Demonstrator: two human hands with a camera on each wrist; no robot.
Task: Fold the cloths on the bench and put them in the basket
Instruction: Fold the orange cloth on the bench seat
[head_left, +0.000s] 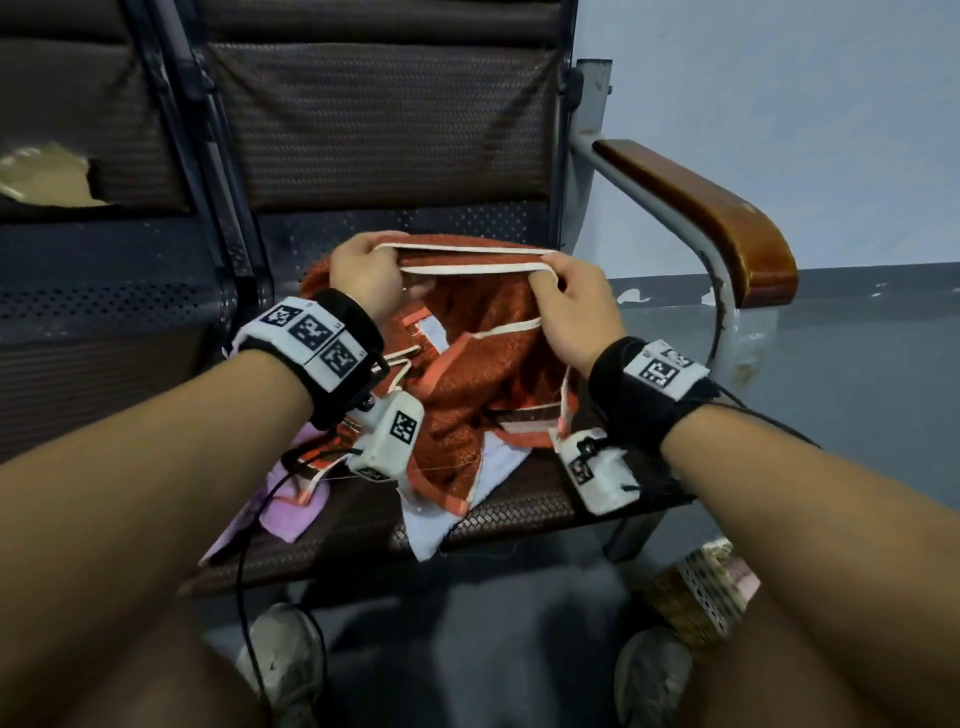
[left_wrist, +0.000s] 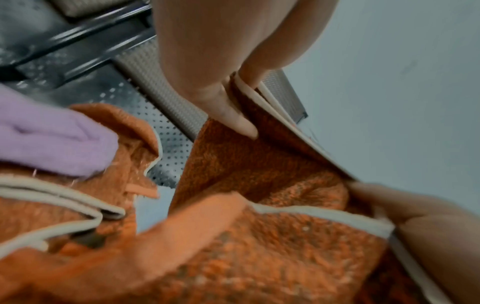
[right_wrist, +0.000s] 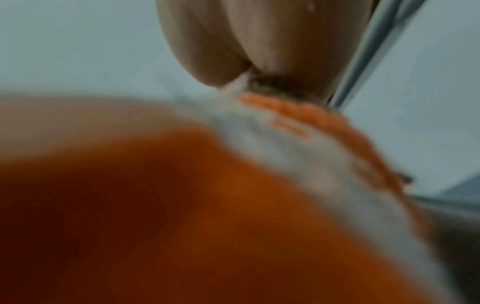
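Observation:
An orange terry cloth (head_left: 483, 332) with cream trim is lifted over the bench seat (head_left: 519, 512). My left hand (head_left: 363, 270) pinches its doubled top edge at the left end, my right hand (head_left: 574, 293) pinches the right end, and the edge is stretched between them. In the left wrist view my left hand (left_wrist: 228, 98) grips the orange cloth (left_wrist: 259, 168) at the trim, with my right hand (left_wrist: 415, 216) at the lower right. In the blurred right wrist view my right hand (right_wrist: 249, 55) grips the orange cloth (right_wrist: 182, 205). More orange cloths (head_left: 441, 415), a lilac cloth (head_left: 293, 512) and a white cloth (head_left: 441, 525) lie beneath.
A woven basket (head_left: 698, 592) stands on the floor under the bench's right front corner, by my right shoe (head_left: 652, 670). A wooden armrest (head_left: 711, 208) on a metal frame bounds the seat on the right. The seat back (head_left: 374, 119) rises behind. Another seat (head_left: 104, 291) adjoins at left.

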